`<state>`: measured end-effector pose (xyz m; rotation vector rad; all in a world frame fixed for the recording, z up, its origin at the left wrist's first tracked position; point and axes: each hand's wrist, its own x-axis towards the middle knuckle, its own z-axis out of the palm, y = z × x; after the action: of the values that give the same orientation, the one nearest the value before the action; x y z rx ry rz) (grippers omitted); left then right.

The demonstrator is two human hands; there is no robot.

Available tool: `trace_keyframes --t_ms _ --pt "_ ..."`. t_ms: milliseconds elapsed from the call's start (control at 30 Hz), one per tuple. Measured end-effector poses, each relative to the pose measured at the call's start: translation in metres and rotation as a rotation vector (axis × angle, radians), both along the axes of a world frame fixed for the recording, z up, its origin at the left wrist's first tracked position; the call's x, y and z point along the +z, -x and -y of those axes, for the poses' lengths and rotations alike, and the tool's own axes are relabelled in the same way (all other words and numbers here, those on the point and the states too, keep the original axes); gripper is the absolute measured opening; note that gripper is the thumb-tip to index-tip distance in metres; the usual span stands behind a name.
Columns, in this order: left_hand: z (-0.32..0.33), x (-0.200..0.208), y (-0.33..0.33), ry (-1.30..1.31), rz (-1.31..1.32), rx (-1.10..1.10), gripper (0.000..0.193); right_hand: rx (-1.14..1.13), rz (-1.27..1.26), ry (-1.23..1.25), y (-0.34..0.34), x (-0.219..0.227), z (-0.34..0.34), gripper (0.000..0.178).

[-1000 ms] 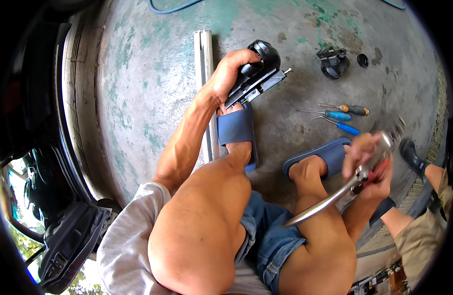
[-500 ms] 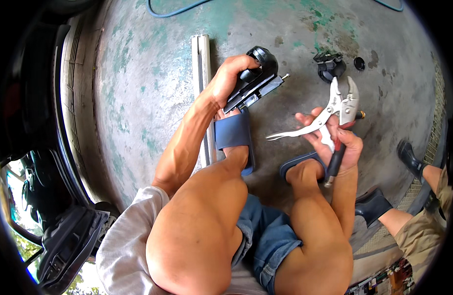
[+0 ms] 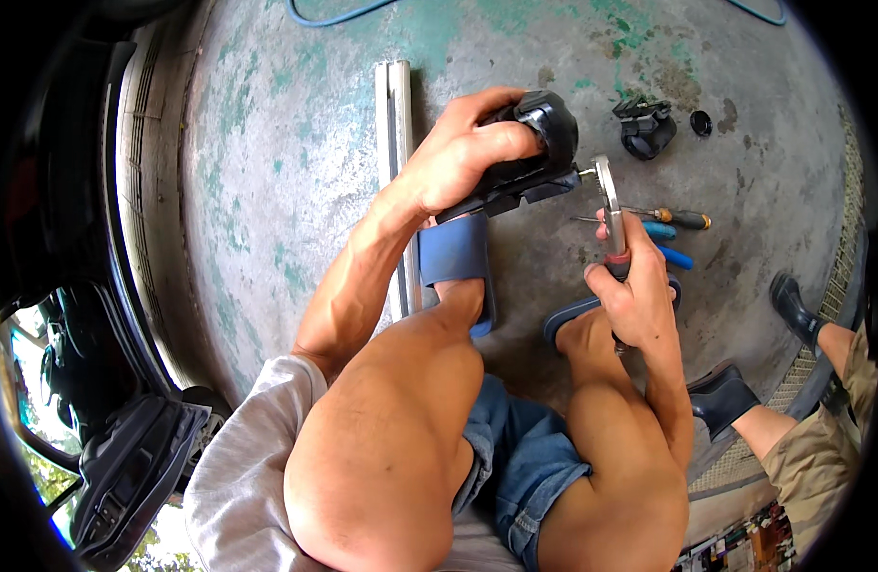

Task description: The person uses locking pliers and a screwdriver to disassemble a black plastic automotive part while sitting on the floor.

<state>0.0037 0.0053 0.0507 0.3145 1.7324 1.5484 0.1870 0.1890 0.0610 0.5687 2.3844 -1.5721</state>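
My left hand [image 3: 472, 148] is wrapped round a black plastic part [image 3: 555, 129] with a rounded, glossy end, held above the floor near my left sandal. From the right side of this part sticks a short metal pin [image 3: 587, 172]. In my right hand [image 3: 639, 296] are silver locking pliers [image 3: 609, 195] with a dark grip, seen edge-on and pointing up. Their jaws are at the tip of the pin; whether they grip it I cannot tell. My right fingers are curled round the handles, and the lower handle is partly hidden.
Beyond my right hand lie a yellow-and-black screwdriver [image 3: 687, 218] and a blue-handled tool [image 3: 673, 255]. Farther off are another black part [image 3: 647, 132] and a round black cap [image 3: 701, 123]. A metal rail [image 3: 393, 114] lies left. A person's boots [image 3: 720, 398] stand right; a car door [image 3: 124, 477] is left.
The black part has moved right and turned in my left hand. The pliers have swung from a spread, flat view to edge-on, and their jaws have come left to the pin.
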Motion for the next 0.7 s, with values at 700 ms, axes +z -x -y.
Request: trace_keyframes --t_ms 700 --pt "-0.002 -0.0031 -0.0017 0.078 -0.002 -0.121 0.057 0.022 -0.073 -0.154 -0.0013 -0.0068 0.0071 0.052"
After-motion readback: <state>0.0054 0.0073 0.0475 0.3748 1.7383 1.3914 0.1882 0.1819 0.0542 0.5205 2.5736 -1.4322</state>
